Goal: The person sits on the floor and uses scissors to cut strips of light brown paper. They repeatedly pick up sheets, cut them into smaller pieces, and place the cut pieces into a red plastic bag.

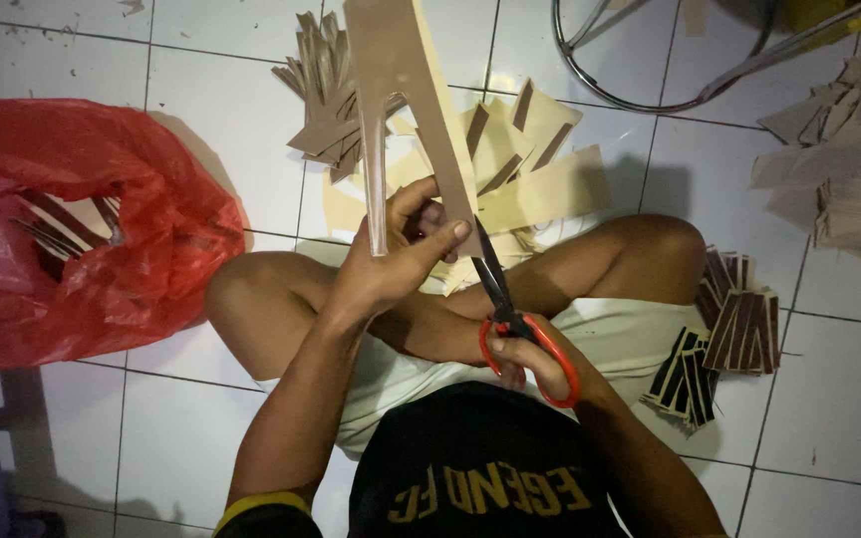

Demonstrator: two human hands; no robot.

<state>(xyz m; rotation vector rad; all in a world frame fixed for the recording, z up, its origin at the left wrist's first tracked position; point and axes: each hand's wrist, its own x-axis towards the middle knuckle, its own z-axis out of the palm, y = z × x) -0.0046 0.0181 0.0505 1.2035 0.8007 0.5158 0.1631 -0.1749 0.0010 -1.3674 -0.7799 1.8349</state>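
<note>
My left hand [406, 254] grips the near end of a long tan cardboard strip [401, 90] that stands up away from me, partly split into two legs. My right hand [530, 364] holds red-handled scissors [510, 314], fingers through the loops. The dark blades point up into the strip's lower edge just beside my left thumb. I sit cross-legged on the white tiled floor [211, 100], both hands above my knees.
A red plastic bag [82, 229] with strips inside lies at the left. Cut tan pieces [510, 159] pile ahead of my legs, more [849, 159] at the right. Stacks of dark-striped strips [729, 329] lie by my right knee. A metal chair base [650, 60] stands beyond.
</note>
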